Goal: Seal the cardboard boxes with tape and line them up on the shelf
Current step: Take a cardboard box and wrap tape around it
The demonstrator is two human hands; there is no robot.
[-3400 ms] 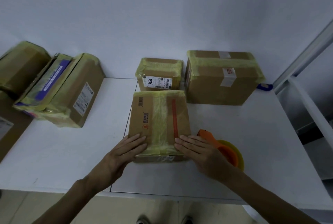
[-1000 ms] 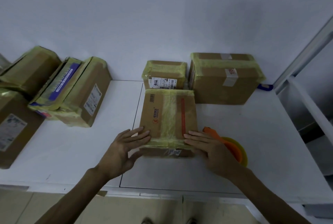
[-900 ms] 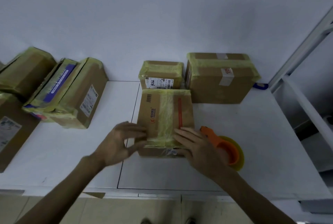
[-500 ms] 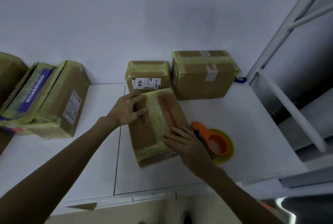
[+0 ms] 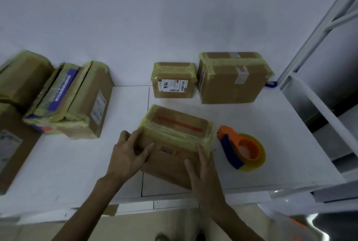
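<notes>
On the shelf [image 5: 290,136], the near box [image 5: 175,143] lies centre — tape dispenser [image 5: 242,150] just right, small box [image 5: 173,80] and larger box [image 5: 232,80] behind.

The white label [image 5: 172,85] on the small box [image 5: 174,69] bears handwritten "793"; other print is illegible.

A bare white wall [image 5: 174,17] rises well beyond the grip. Far back and to its right, a small blue object [image 5: 271,84] peeks out by the wall, near a white metal frame [image 5: 327,21] slanting up the right edge. Below the grip lies beige floor [image 5: 135,229], with dark shoe tips [image 5: 161,237] and, to the left, a brown scrap [image 5: 110,209]. A translucent bag [image 5: 296,223], low right, is blurred.
</notes>
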